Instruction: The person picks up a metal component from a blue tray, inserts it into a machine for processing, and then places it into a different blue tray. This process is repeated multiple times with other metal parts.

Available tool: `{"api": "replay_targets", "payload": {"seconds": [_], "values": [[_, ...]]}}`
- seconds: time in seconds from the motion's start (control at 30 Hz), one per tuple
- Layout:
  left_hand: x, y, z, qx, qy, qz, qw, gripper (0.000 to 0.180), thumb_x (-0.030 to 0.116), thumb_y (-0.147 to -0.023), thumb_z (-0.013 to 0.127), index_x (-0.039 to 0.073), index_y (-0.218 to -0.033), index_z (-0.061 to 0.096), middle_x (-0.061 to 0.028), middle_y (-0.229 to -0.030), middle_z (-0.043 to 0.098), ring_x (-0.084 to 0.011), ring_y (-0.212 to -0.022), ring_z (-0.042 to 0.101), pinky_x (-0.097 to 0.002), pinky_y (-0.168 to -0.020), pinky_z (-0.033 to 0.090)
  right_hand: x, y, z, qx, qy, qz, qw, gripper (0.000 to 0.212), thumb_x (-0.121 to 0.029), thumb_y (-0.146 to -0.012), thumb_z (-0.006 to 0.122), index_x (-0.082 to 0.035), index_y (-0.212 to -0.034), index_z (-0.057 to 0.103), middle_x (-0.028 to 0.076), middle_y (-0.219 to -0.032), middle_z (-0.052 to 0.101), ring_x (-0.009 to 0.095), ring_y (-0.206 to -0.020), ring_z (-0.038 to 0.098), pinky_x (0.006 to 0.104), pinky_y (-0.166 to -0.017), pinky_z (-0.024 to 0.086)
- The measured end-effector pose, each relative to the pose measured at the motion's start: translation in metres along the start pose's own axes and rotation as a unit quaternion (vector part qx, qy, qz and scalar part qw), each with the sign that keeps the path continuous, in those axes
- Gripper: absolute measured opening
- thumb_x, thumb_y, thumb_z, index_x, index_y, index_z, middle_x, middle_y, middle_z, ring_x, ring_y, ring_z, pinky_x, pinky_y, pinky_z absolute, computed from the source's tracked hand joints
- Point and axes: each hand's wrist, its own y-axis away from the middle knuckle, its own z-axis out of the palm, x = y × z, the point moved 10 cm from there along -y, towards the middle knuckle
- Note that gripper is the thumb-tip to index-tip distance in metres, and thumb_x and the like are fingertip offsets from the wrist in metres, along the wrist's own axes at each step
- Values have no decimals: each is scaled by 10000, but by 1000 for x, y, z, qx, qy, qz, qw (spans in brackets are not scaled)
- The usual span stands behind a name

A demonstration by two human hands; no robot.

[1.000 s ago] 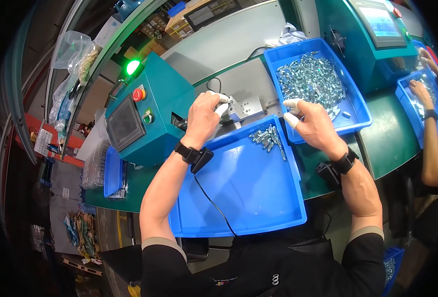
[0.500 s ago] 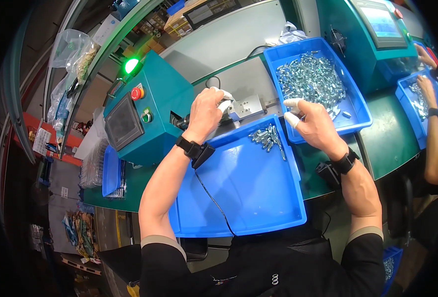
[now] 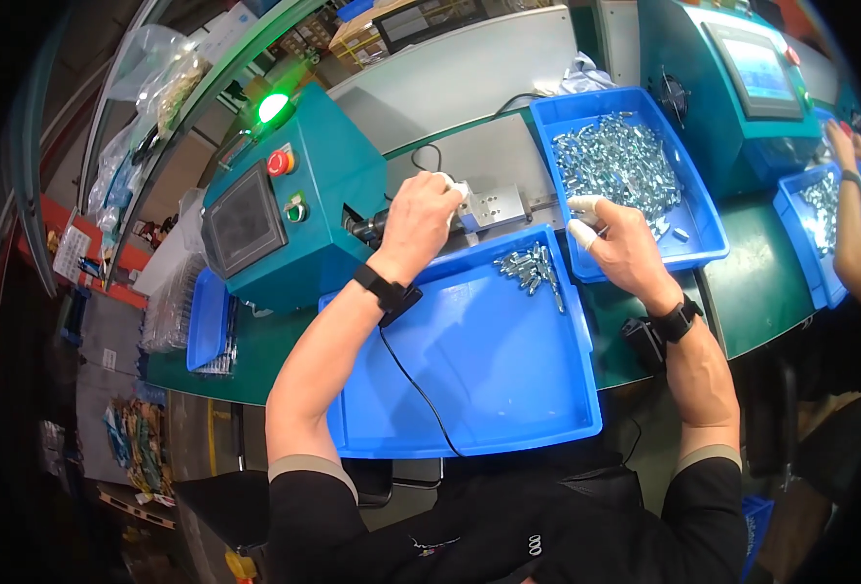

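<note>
My left hand (image 3: 419,219) reaches to the left end of a metal fixture block (image 3: 499,206), white covers on its fingertips. Those fingers are closed together there; what they hold is hidden. By the left edge of a blue bin (image 3: 559,161) is my right hand (image 3: 625,243), its covered thumb and forefinger apart, with nothing visible between them. The bin carries a heap of small shiny metal parts (image 3: 617,165). In front of the fixture lies a wide blue tray (image 3: 460,370), with several similar metal parts (image 3: 530,268) in its far right corner.
A teal machine box (image 3: 309,185) with a dark screen, red button and lit green lamp (image 3: 273,107) stands at left. Another teal machine (image 3: 732,107) stands at right, near a co-worker's arm (image 3: 851,224) and blue bin. A black cable (image 3: 416,380) crosses the tray.
My left fingers have drawn together at the fixture, where they were more spread before. My right hand stays near the bin's edge. The whole view has shifted slightly.
</note>
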Motion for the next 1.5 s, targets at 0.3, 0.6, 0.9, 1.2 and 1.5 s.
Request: {"api": "replay_targets", "payload": {"seconds": [0.3,0.6,0.9,1.2,1.5], "values": [[26,28,-41,75,-7,-4,997,203,29,-838,679,39,-1036,723,-116,-1010,656,-302,-1035,632,-430,-951,512,3,-15,40,-16,-81,27,996,512,-150,-992,700,-20,-1469,568,161,-1210,735,190,-1027,690,316,-890,549],[51,133,-94,-3,138,-89,986,301,65,-830,788,45,-1127,742,-110,-1141,706,-328,-1085,654,-438,-958,535,-34,-34,127,-168,-300,54,937,717,-223,-1029,651,-14,-1636,331,215,-1570,531,273,-1394,558,383,-1109,465],[34,169,-106,-14,162,-146,976,302,50,-820,802,49,-1115,740,-112,-1061,717,-330,-1035,661,-425,-886,552,-47,-51,150,-233,-279,58,930,699,-271,-1035,649,21,-1607,372,202,-1535,568,279,-1387,574,388,-1104,480],[59,154,-91,-29,222,-128,966,241,65,-838,802,33,-1070,742,-103,-1025,718,-333,-998,662,-426,-867,548,-44,-52,134,-197,-260,58,943,644,-231,-1026,668,15,-1572,431,180,-1435,641,253,-1312,626,371,-1008,541],[51,167,-91,-71,209,-143,965,229,80,-854,803,39,-1072,748,-105,-1027,723,-336,-1010,664,-424,-868,548,-19,-88,139,-152,-212,113,959,561,-202,-1022,672,19,-1510,509,135,-1214,724,195,-1060,705,328,-869,583]]}}
